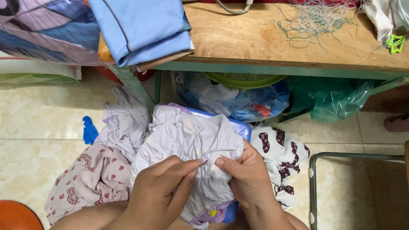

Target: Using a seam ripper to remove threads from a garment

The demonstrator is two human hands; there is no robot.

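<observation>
At near left, the left hand (157, 191) pinches a thin metal needle (205, 162) by its shaft; it looks stiff, sharp and slippery, best held between fingertips. Just right of it, the right hand (247, 179) grips the pale lilac garment (191, 136), bunched over a blue basin (243, 127). The cloth appears soft, light and limp, so it needs gathering close to the needle.
</observation>
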